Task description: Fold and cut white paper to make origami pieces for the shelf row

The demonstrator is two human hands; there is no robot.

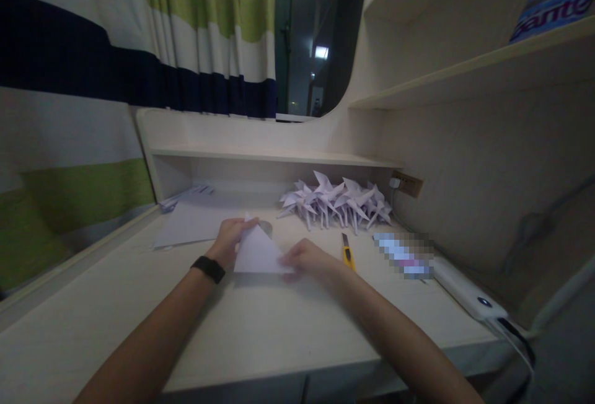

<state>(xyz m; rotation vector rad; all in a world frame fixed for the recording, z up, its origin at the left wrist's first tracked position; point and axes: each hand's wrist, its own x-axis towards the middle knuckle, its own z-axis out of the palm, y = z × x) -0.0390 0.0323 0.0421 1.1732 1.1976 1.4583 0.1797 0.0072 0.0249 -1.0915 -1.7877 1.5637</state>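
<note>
The left hand (231,238) is pinching the far corner of a folded paper triangle (257,252) lying mid-desk (260,329), while the right hand (307,259) is pressing its right corner flat (fingers closed on the paper). A crease is being set; sharpening it likely calls for firm pressure along the edge.

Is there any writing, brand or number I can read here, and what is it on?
"Gamte", roughly; white letters, cut off and uncertain, on the blue label of the clear plastic bottle on the upper shelf.
Flat object on the pale wooden desk: pixelated, unreadable.
Printed white paper sheets at the back: too blurred to read.
</note>
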